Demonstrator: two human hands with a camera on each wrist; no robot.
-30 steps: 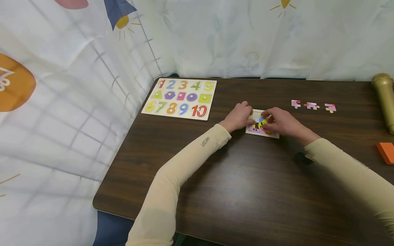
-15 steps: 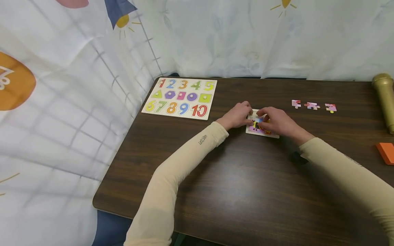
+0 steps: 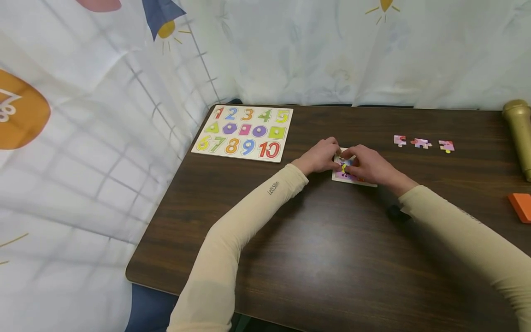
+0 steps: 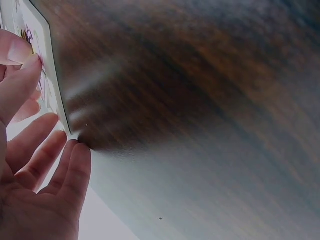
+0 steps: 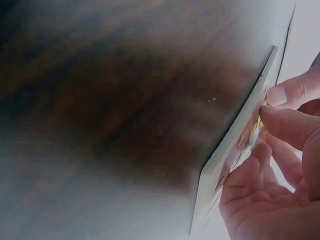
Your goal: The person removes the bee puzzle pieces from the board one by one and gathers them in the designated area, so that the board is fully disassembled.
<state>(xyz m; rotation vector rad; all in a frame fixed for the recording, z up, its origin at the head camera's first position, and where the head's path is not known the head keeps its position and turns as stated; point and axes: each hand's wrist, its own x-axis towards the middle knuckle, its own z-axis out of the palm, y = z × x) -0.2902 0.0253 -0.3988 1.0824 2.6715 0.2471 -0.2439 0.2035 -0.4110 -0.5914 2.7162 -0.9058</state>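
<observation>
A small framed jigsaw puzzle (image 3: 357, 181) with a pink and yellow cartoon picture lies flat on the dark wooden table. My left hand (image 3: 321, 157) holds its left side, with the fingers along the edge and the thumb over the picture. From the right, my right hand (image 3: 370, 165) reaches across the puzzle. Its thumb and finger pinch a puzzle piece (image 3: 344, 168) of the picture, partly hidden by the fingertips. In the right wrist view the two thumb tips nearly meet above the light frame (image 5: 207, 175). Much of the picture is covered by both hands.
Three loose pink jigsaw pieces (image 3: 422, 144) lie in a row at the back right. A number and shape board (image 3: 237, 142) sits at the back left. Toward the right edge are a gold cylindrical object (image 3: 518, 138) and an orange block (image 3: 521, 206). White curtains hang behind.
My right hand has slid left across the puzzle, closer to my left hand. My left hand, the frame and the loose pieces have stayed nearly in place.
</observation>
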